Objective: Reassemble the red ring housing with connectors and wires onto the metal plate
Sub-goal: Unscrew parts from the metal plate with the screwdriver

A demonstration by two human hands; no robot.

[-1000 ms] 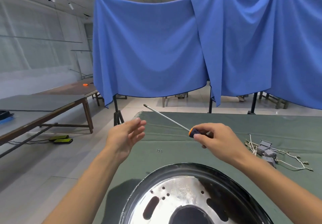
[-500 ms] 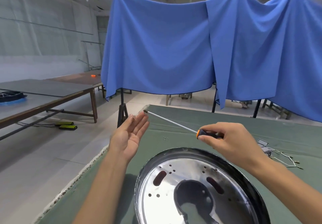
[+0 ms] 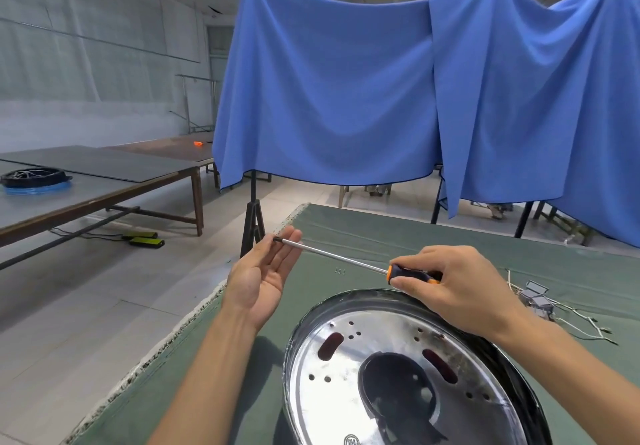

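Note:
A round shiny metal plate [image 3: 346, 385] with a dark rim, slots and small holes lies on the green table cover in front of me. My right hand [image 3: 446, 285] grips the black-and-orange handle of a long screwdriver [image 3: 332, 254] above the plate's far rim. The shaft points left, and its tip touches the fingertips of my left hand [image 3: 263, 274], which is held palm up with fingers nearly straight. Grey connectors with white wires [image 3: 535, 300] lie on the cover to the right. No red ring housing is in view.
Three small screws [image 3: 340, 271] lie on the green table cover [image 3: 398, 236] beyond the plate. The cover's left edge drops to a tiled floor. A long table [image 3: 104, 181] stands at the left with a black ring on it. Blue cloth [image 3: 381, 98] hangs behind.
The view has tilted down and shifted, showing more of the plate. My left hand has opened palm up, and the screwdriver tip now rests against its fingertips.

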